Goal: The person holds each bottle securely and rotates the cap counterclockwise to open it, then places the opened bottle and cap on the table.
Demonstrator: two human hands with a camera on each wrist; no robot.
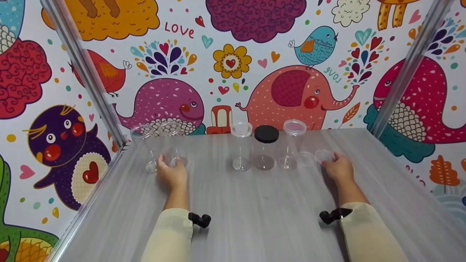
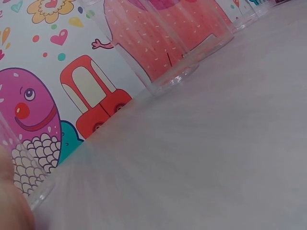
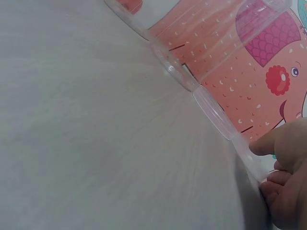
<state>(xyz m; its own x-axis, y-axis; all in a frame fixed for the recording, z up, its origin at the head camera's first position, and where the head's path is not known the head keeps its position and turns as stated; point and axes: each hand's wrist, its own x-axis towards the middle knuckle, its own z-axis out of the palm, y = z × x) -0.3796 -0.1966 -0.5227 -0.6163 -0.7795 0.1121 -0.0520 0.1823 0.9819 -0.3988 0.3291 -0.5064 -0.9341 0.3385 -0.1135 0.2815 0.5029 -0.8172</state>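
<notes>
Toward the left of the table, my left hand (image 1: 173,173) grips the lower part of a clear plastic jar (image 1: 170,140), its thumb on the near side. Just left of it stands another clear jar (image 1: 143,143). In the left wrist view, part of the hand (image 2: 12,196) shows beside the gripped jar's base (image 2: 42,194). On the right, my right hand (image 1: 339,169) pinches the edge of a clear round lid (image 1: 322,156) lying at table level. A second clear lid (image 1: 306,160) lies beside it. The right wrist view shows the thumb over the pinched lid (image 3: 248,157).
Between the hands stand a clear jar (image 1: 241,149), a jar with a black lid (image 1: 266,134) and another clear jar (image 1: 293,143), in a row. A cartoon-printed wall (image 1: 225,32) rises behind the grey table (image 1: 262,218). Metal posts (image 1: 404,69) flank the back corners.
</notes>
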